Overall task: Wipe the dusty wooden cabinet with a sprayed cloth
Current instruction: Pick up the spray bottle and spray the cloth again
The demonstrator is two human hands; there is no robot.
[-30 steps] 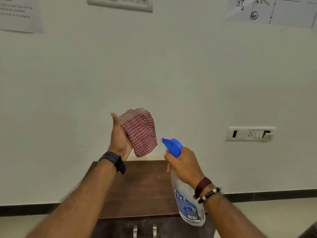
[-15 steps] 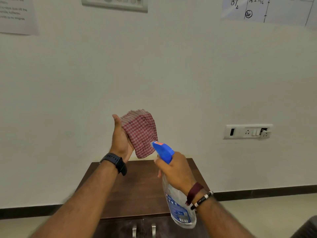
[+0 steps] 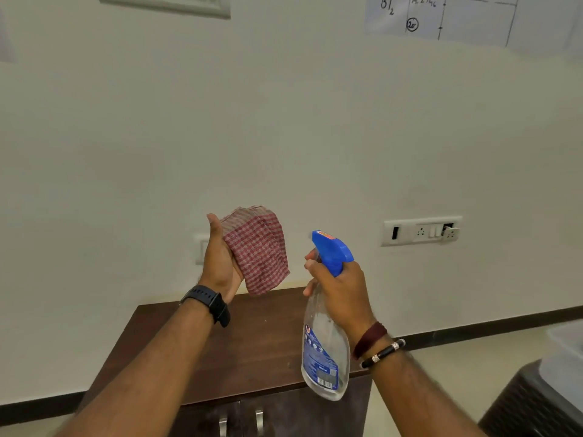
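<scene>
Left hand [image 3: 220, 263] clutches the cloth [image 3: 257, 249] mid-frame; right hand [image 3: 340, 288] squeezes the sprayer [image 3: 326, 313]. Nozzle sits wide, so mist may miss.

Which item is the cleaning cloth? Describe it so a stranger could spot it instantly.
Start at the dark wooden cabinet against the pale wall. Above its back edge the left hand holds up a folded cloth. Its red-and-white check sets it apart from the clear spray bottle with a blue trigger head.

Soft even indoor light, faint shadows; wide-angle bending at edges, slight blur at the forearms.
</scene>
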